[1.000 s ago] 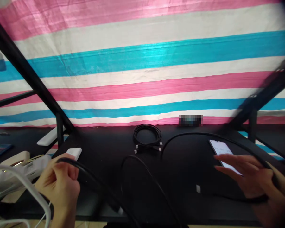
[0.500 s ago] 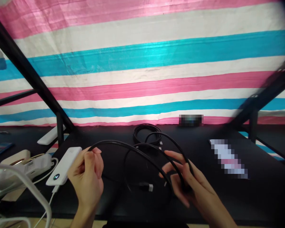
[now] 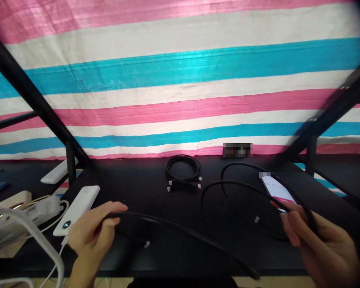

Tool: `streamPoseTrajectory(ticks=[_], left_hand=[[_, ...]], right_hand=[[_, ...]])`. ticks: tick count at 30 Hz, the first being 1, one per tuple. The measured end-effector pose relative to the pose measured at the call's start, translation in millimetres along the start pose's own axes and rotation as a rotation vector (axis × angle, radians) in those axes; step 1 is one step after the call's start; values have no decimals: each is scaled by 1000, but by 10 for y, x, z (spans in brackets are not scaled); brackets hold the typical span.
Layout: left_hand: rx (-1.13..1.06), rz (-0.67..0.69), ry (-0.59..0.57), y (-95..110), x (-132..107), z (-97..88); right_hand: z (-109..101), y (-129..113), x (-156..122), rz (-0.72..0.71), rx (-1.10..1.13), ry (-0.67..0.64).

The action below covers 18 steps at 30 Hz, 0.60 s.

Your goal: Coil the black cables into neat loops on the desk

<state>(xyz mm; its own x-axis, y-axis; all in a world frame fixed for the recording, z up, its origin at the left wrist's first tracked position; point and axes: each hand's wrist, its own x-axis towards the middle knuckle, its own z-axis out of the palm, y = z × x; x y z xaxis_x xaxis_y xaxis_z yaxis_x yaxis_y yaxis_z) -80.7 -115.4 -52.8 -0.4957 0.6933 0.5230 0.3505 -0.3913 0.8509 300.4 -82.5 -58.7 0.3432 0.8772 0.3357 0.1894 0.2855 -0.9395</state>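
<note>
A black cable (image 3: 180, 229) stretches from my left hand (image 3: 94, 230) toward the lower middle of the view. My left hand pinches it between thumb and fingers, beside the white power bank. Loops of black cable are also gripped in my right hand (image 3: 321, 240), at the right near the phone. One loop arches over the table in the middle right. A pale plug end (image 3: 257, 219) hangs left of my right hand, and another small plug (image 3: 147, 243) shows below and right of my left hand. Behind them lies a coiled black cable (image 3: 183, 170) with silvery plugs.
The white power bank (image 3: 78, 210) lies left on the black table (image 3: 156, 264), a white cord plugged into it. A power strip (image 3: 33, 218) sits farther left. The phone (image 3: 277, 190) lies at right. Black frame bars (image 3: 42, 106) slant up both sides before a striped sheet (image 3: 180, 72).
My hands have spread apart, the right one moving right and the left one slightly left and down. The held cable loops have shifted right, uncovering the coil behind.
</note>
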Motion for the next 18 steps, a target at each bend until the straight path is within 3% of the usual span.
streamPoseTrajectory(ticks=[2, 4, 7, 10, 13, 15, 18], left_hand=[[124, 377, -178, 189, 20, 237], [174, 534, -424, 370, 30, 499], [265, 672, -456, 501, 4, 780], [249, 662, -295, 480, -43, 865], [139, 535, -183, 406, -62, 810], [75, 405, -261, 350, -66, 746], [28, 207, -492, 262, -114, 685]], right_hand=[[164, -72, -71, -25, 76, -46], [359, -168, -172, -38, 152, -221], [613, -305, -315, -84, 215, -427], [771, -394, -374, -56, 57, -515], [790, -401, -374, -13, 12, -516], [731, -369, -386, -36, 51, -498], [645, -320, -445, -145, 124, -380]])
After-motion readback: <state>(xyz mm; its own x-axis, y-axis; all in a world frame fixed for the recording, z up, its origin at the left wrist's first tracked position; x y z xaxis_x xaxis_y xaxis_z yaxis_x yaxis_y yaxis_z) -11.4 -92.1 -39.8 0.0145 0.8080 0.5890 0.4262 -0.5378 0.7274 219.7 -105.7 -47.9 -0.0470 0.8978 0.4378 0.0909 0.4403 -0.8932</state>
